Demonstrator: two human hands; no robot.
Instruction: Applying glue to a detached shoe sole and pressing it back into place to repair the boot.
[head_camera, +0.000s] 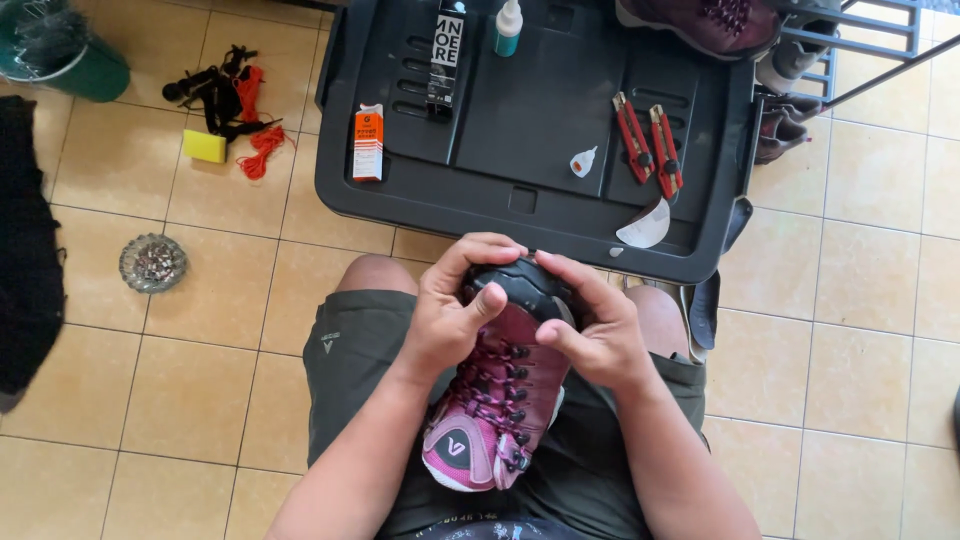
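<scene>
Pressing the black toe cap of a pink shoe (495, 400) on the lap, left hand (450, 315) and right hand (590, 335) clamp it; uneven thumb pressure could shift the toe cap.

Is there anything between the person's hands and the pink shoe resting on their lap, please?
Nothing visible does. The left hand and the right hand both already grip the pink shoe directly at its black toe cap, thumbs pressed on it. The black tray lies beyond it on the floor.
</scene>
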